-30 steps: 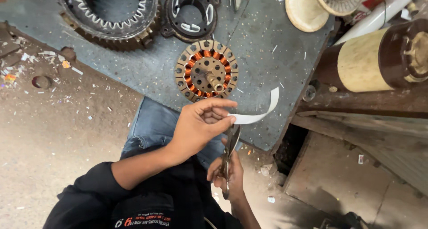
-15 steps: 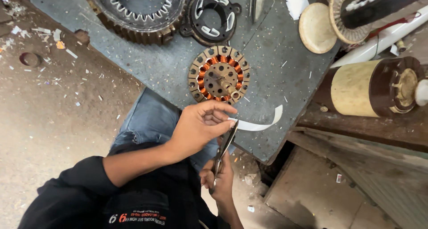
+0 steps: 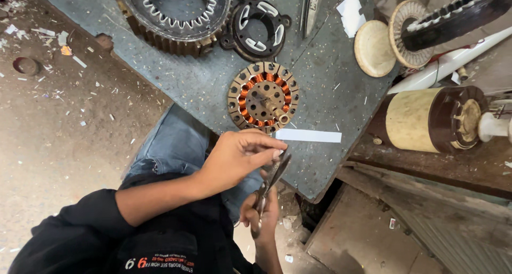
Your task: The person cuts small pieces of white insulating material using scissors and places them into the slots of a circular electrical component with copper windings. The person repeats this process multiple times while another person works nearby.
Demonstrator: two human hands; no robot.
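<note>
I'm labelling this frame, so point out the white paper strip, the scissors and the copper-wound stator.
white paper strip (image 3: 309, 136), head view, middle of the strip
scissors (image 3: 272, 179), head view, on the blades
copper-wound stator (image 3: 263, 97), head view, central hub

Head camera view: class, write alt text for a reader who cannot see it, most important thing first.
Seen from above, a person's left hand pinches one end of a white paper strip while the right hand holds scissors just below it. Beyond the hands, a small copper-wound stator lies on a grey worktable, with a larger stator ring farther back.
</note>
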